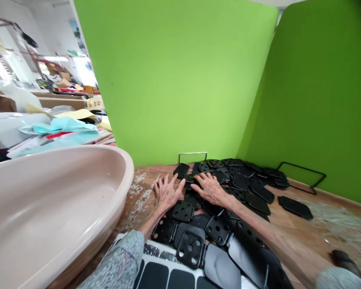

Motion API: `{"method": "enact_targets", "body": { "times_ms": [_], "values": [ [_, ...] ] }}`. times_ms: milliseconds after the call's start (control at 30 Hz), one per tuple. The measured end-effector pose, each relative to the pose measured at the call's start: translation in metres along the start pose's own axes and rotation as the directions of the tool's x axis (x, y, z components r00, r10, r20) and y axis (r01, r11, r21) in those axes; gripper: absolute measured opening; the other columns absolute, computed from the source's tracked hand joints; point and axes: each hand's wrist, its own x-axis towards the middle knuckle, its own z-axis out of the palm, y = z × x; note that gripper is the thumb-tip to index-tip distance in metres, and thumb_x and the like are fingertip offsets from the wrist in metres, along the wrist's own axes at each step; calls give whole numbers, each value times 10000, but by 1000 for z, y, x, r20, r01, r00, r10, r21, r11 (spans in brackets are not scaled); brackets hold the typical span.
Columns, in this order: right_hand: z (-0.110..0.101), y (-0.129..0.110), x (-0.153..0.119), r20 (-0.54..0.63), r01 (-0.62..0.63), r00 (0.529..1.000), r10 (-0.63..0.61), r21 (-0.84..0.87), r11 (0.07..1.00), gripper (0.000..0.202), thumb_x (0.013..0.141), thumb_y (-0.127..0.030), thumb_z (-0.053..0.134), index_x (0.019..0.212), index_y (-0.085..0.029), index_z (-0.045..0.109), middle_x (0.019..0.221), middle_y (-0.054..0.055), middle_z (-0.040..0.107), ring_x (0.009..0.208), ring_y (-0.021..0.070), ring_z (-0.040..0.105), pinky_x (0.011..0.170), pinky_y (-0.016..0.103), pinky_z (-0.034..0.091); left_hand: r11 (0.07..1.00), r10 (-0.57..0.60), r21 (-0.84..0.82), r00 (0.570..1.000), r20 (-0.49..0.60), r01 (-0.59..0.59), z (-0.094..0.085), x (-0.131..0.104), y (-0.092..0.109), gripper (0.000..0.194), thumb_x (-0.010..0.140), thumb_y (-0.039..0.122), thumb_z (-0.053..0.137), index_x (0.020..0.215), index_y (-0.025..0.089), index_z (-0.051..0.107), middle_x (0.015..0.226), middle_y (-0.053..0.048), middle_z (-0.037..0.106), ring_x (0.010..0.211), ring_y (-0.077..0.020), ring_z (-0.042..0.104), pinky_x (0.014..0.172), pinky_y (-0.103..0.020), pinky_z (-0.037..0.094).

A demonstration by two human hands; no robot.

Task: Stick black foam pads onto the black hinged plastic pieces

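My left hand (pixel 167 193) lies on the wooden tabletop, fingers spread, its thumb beside the black plastic pieces. My right hand (pixel 211 188) reaches over the pile with its fingers stretched out across a black piece with holes (pixel 190 179), and I see nothing gripped in it. Flat black pieces (pixel 240 181) with rounded corners, some of them perforated, are heaped around it. Closer to me, hinged black pieces lie unfolded, among them a perforated flap (pixel 190 249) joined to a smooth grey-looking one (pixel 222 265). Beneath them is a white sheet with black rounded rectangles (pixel 154 276).
A large pale pink basin (pixel 124 176) stands at the left. Green panels (pixel 180 80) rise behind and to the right, with wire brackets (pixel 303 178) at their foot. Clear stringy plastic (pixel 339 224) and a dark object (pixel 344 259) lie at the right. Papers and cloths (pixel 60 126) are piled beyond the basin.
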Motion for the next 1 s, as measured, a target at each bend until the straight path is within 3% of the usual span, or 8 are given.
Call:
{"method": "enact_targets", "body": {
  "times_ms": [100,233,367,467,600,667,833,1000],
  "values": [
    [-8,5,-5,-24,-31,999,31,-5,1000,395,960,-496,319,1116,-242,579,1129,64,586,1070,213,507,925,355,372,999,-10,-49,1000,12,10,-2,2,0,495,899,566,302,1190,297,598,1249,-48,569,1142,-276,444,979,-436,302],
    [-12,53,22,-71,-245,967,244,-12,969,359,951,-410,421,1193,-167,527,1211,105,536,1122,255,496,934,459,393,998,-32,-61,999,9,33,-2,3,1,418,844,558,437,1076,270,631,1168,-50,599,1112,-279,451,977,-440,302],
    [-4,82,35,0,-283,959,283,11,959,405,913,-422,510,1238,-180,507,1241,99,530,1105,261,526,913,489,430,997,-55,-60,998,11,56,0,4,1,466,807,501,511,1221,290,556,1272,-63,542,1165,-286,422,993,-442,286],
    [0,68,14,45,-207,978,206,20,978,437,906,-435,509,1269,-193,488,1262,101,518,1127,271,504,900,476,432,995,-64,-76,998,22,66,1,5,0,539,822,561,461,1293,303,508,1359,-64,488,1216,-305,382,1001,-460,269],
    [-6,35,-23,55,-89,995,88,21,996,418,925,-480,432,1270,-252,491,1203,62,565,1115,229,500,924,387,395,993,-54,-105,997,50,59,0,6,0,461,840,602,405,1104,308,643,1260,-23,583,1188,-293,406,1010,-454,250],
    [-12,32,-28,37,-80,996,80,14,997,363,952,-481,360,1186,-275,546,1130,31,596,1061,184,529,934,339,377,992,-53,-110,997,57,59,-2,7,-1,420,840,573,423,1053,299,660,1240,-17,597,1178,-288,414,1004,-451,255],
    [-14,84,6,-61,-302,952,299,-51,952,367,943,-405,436,1213,-169,513,1243,102,521,1141,253,488,948,454,382,994,-49,-96,997,62,54,-2,7,-2,341,795,452,519,1071,294,645,1239,-5,602,1156,-286,418,987,-443,273],
    [-1,135,34,22,-354,934,357,-88,931,427,897,-417,545,1248,-177,503,1259,102,524,1102,261,535,915,492,438,994,-54,-90,997,59,59,0,7,-1,316,788,429,519,1047,308,652,1240,5,599,1153,-286,415,987,-451,269]
  ]
}}
